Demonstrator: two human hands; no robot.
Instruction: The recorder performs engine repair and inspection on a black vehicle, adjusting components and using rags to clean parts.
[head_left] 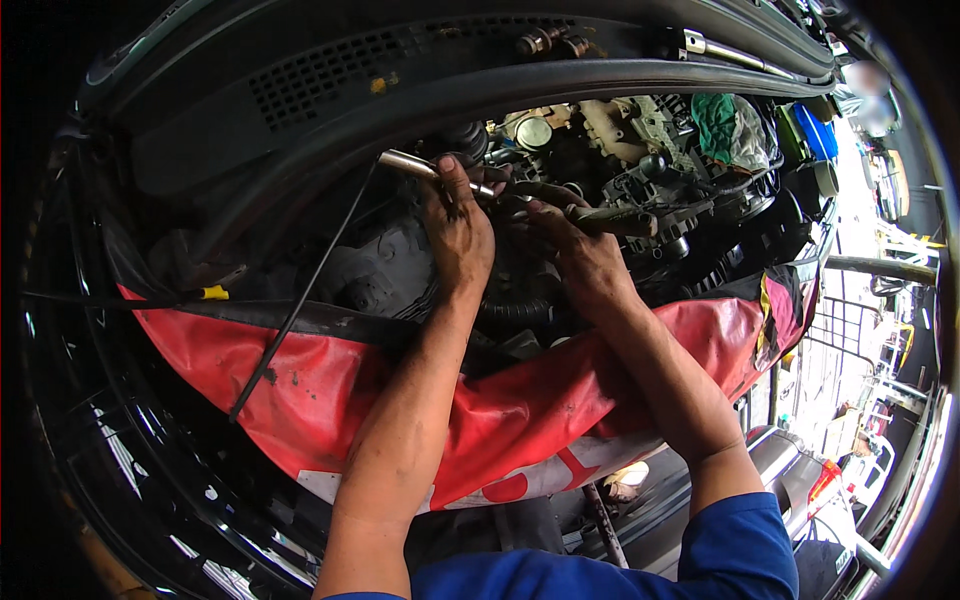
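Silver cylindrical metal bar (408, 166) near engine bay's cowl-side edge (560, 78)
Grip of left hand (462, 240) wraps it; for right hand (592, 265), cannot tell. Likely positioning; next calls for steady alignment.

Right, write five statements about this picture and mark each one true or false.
1. The left hand holds a silver metal tube. True.
2. The draped cover is green. False: it is mostly red.
3. A thin dark rod slants across the cover's left part. True.
4. The long silver tool lies on the cover. False: it lies along the black trim higher up.
5. The right hand is gloved. False: it is bare.
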